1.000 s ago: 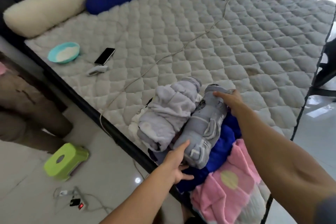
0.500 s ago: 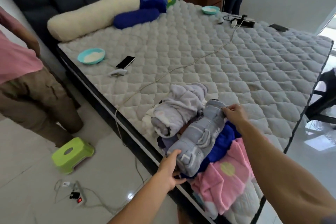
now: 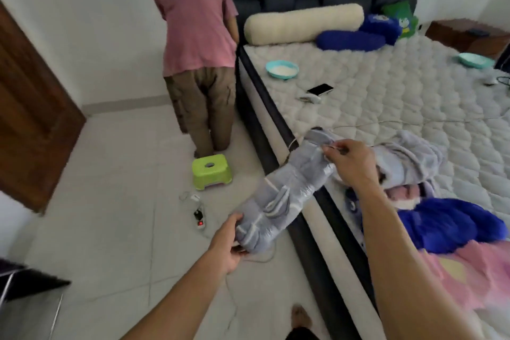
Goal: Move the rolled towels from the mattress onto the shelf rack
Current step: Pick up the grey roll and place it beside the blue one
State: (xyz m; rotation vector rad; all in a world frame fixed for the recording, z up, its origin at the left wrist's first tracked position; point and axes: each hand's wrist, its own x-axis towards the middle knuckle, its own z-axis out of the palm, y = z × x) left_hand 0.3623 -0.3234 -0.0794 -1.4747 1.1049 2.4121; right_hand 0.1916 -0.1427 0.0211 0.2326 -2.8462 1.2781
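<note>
A rolled grey towel with pale stripes (image 3: 287,190) hangs in the air over the mattress's left edge, held at both ends. My left hand (image 3: 229,243) grips its near end above the floor. My right hand (image 3: 350,160) pinches its far end. On the quilted mattress (image 3: 400,96) stay a light lilac rolled towel (image 3: 408,163), a blue one (image 3: 447,226) and a pink one (image 3: 463,270). A dark corner with metal legs (image 3: 27,284) shows at the lower left; I cannot tell whether it is the shelf rack.
A person in a pink shirt (image 3: 196,44) stands by the bed's left side. A green stool (image 3: 211,171) and a power strip with cables (image 3: 200,218) lie on the tiled floor. Bowls (image 3: 281,69), a phone (image 3: 320,89), bolsters and a cord sit on the mattress. A brown door (image 3: 33,107) is left.
The grey towel has been lifted off the pile and carried left, off the mattress edge. My view has swung left toward the floor and door.
</note>
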